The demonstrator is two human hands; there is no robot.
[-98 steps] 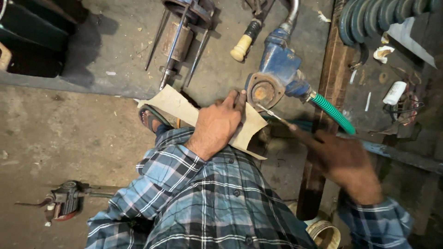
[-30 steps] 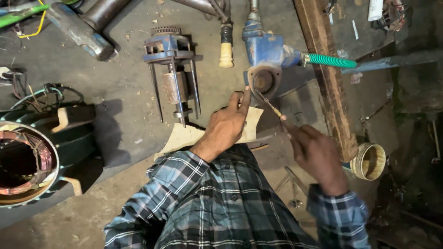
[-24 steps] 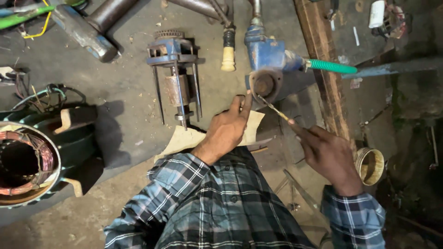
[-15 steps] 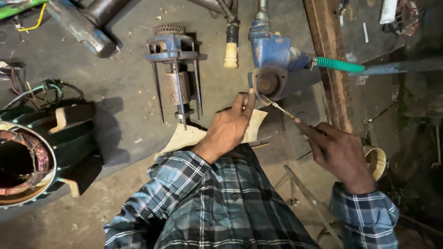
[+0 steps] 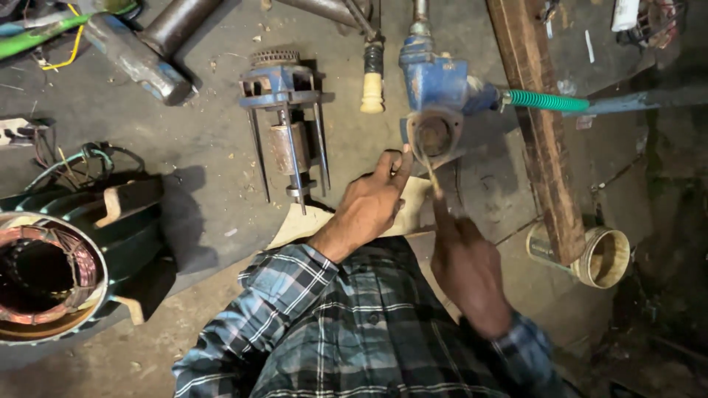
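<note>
A blue pump housing lies on the concrete floor with its round opening facing me. My left hand rests on a pale wooden piece, fingertips up at the housing's rim. A thin stick-like tool is pinched in my right hand, blurred, just below the opening; the tool's tip reaches into the rim. A green ribbed hose leaves the housing to the right.
A blue rotor assembly with long bolts stands left of the housing. A motor stator with copper windings sits far left. A wooden beam runs down the right over a round can. A wooden-handled tool lies above.
My right hand has moved left and toward me, now directly under the housing opening, with the thin tool pointing straight up into it. The left hand has stayed at the rim.
</note>
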